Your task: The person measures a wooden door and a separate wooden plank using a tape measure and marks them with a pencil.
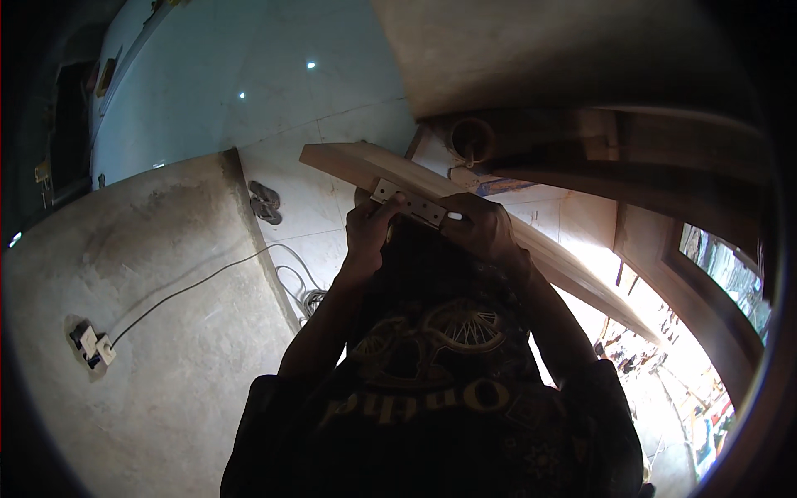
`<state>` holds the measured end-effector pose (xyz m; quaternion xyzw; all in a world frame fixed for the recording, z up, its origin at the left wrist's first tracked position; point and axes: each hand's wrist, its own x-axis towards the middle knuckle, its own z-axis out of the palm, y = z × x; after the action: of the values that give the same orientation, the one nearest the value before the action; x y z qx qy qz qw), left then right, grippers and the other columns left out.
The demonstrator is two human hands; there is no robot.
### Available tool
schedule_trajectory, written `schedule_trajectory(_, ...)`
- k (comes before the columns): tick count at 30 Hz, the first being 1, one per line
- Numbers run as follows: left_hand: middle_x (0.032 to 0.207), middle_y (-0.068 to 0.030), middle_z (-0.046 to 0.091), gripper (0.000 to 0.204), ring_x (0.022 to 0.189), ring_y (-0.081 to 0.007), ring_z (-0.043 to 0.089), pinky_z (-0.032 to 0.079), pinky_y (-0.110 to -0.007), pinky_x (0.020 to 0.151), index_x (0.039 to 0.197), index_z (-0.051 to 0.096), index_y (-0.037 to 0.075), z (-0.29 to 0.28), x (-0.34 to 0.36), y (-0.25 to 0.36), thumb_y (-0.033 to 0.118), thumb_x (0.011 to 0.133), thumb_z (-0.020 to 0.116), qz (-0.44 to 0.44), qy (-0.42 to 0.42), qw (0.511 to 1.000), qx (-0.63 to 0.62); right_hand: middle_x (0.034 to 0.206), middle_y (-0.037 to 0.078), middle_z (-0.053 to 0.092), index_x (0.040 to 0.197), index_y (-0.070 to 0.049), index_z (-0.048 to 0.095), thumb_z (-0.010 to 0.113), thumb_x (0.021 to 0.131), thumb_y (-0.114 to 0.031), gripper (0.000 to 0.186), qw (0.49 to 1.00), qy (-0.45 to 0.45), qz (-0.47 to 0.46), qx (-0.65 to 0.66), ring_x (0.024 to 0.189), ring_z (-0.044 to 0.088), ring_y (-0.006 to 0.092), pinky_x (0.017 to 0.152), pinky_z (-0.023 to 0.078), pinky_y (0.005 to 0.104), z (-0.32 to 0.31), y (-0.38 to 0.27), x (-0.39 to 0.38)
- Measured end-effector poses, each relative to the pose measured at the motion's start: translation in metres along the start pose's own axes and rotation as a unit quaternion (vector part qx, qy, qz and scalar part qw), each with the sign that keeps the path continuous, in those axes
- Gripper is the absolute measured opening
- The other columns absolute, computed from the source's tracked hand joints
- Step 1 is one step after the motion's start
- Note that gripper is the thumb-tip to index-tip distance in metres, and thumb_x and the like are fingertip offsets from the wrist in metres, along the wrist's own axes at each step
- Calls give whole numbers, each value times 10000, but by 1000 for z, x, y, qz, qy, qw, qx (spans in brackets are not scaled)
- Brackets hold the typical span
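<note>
Item: long wooden board (498, 220), pale, moulded along one edge; runs from upper centre down toward the lower right, held edge-up in front of the person's chest; far end near the white tiled floor (274, 91), near end passing into bright sunlight

Item: metal hinge plate (408, 202), flat, silver-grey, rectangular with small holes; lies against the near edge of the board, between the two hands

Left hand (371, 226): fingers curled round the board's edge from below, thumb pressed at the left end of the hinge plate; clenched on board and plate together

Right hand (481, 226): closed over the board just right of the hinge plate, knuckles upward; a small white tip (454, 217) shows at its fingers, touching the plate's right end; what that object is cannot be told

Clothing: dark short-sleeved shirt (432, 390) with yellow-gold print, filling the lower centre

Surroundings, left: grey cement wall (149, 332), rough; wall socket (90, 344) with a white plug seated in it; thin cable (207, 278) running from the plug across the wall to a loose coil (309, 299) on the floor

Surroundings, centre: pair of dark sandals (266, 202) on the tiles, just left of the board's far end

Surroundings, right: curved wooden frame (689, 282), dark brown, standing beyond the board; further timber pieces (581, 133) stacked above it in shadow; details there too dim to tell
</note>
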<state>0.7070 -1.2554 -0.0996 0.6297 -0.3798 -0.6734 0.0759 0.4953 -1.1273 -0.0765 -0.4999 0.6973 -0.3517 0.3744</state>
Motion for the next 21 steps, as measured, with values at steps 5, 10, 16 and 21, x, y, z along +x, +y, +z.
schedule_trajectory(5,843,-31,670,355,769,-107,598,465,-306,688,960,753,-25,5,-12,16,308,896,860,-28,-2,1000,-9,1108,191,763,1210,1,737,815,790,-65,432,999,26,-15,-33,976,773,304,824,642,395,6,-1,-5)
schedule_trajectory(10,872,-27,670,371,813,-108,610,480,-287,749,1058,761,-38,14,-7,10,288,904,852,3,5,998,-58,1078,176,768,1212,-11,743,794,802,-50,415,1000,15,8,-19,966,773,300,833,634,386,4,4,-3)
schedule_trajectory(16,894,-30,691,361,828,-114,629,497,-299,770,1005,746,6,14,-8,19,327,893,866,-24,4,999,-32,1070,147,778,1100,-42,779,834,737,-77,369,999,49,7,-10,922,766,321,810,624,412,5,5,-2)
schedule_trajectory(21,891,-30,696,351,812,-115,632,501,-306,757,1001,745,12,12,-7,18,325,896,863,-27,-7,999,-43,1073,145,781,1129,-57,780,832,728,-59,404,998,55,-7,-5,944,763,326,817,623,415,4,6,-2)
